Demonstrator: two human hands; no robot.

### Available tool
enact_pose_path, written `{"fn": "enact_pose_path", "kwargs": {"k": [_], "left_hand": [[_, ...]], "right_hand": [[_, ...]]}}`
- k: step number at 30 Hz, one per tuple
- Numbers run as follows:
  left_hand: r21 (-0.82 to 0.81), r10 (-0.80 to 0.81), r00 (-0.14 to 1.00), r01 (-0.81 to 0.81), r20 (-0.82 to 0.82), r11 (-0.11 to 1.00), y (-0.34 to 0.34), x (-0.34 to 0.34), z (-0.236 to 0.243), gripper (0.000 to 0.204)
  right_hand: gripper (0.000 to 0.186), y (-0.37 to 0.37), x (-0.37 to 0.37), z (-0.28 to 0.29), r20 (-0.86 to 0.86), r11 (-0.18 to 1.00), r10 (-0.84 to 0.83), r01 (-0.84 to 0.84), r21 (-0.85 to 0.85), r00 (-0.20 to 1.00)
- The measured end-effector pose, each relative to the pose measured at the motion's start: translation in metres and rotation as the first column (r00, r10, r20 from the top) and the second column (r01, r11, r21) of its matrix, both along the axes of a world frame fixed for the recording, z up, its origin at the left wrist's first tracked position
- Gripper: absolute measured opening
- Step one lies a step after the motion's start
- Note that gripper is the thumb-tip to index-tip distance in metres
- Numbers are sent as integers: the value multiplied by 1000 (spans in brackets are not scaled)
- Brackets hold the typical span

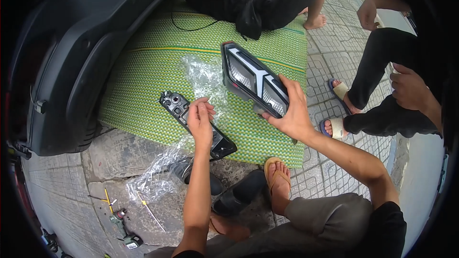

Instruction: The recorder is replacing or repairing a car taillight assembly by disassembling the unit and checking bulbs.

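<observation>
My right hand (294,117) grips the lower right end of a car tail light (256,77), a black-edged unit with a clear lens and a white Y-shaped strip. The light is held tilted above the green woven mat (138,74). To its left, my left hand (201,122) is raised with fingers loosely bent, and nothing shows in it. Beneath that hand lies a long black plastic housing (223,147), partly hidden by my wrist. Crumpled clear plastic wrap (203,74) lies between the housing and the light.
At the left stands a dark car bumper (91,57). More clear wrap (155,177), a cordless drill (125,229), a yellow-handled screwdriver (109,200) and black shoes (239,193) lie nearby. One person in black (258,2) sits on the mat's far side; another (377,81) is at the right.
</observation>
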State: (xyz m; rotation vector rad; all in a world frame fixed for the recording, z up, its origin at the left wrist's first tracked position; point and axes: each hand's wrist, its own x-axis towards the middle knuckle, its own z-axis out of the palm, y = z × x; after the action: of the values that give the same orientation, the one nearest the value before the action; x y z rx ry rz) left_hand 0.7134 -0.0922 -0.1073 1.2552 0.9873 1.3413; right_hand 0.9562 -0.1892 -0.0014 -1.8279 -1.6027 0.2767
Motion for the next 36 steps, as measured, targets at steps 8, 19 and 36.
{"fn": "enact_pose_path", "kwargs": {"k": [8,19,36], "left_hand": [[520,328,870,-100,-367,848,-20,-6,32,47],[343,402,911,-408,92,846,-20,-16,109,29],[276,250,901,-356,354,893,-51,-21,125,35]], "right_hand": [[121,-15,-65,93,96,878,306,-320,356,947],[116,-25,-85,127,-155,852,490,-435,291,858],[103,-9,-88,95,-455,846,519,-512,151,724]]}}
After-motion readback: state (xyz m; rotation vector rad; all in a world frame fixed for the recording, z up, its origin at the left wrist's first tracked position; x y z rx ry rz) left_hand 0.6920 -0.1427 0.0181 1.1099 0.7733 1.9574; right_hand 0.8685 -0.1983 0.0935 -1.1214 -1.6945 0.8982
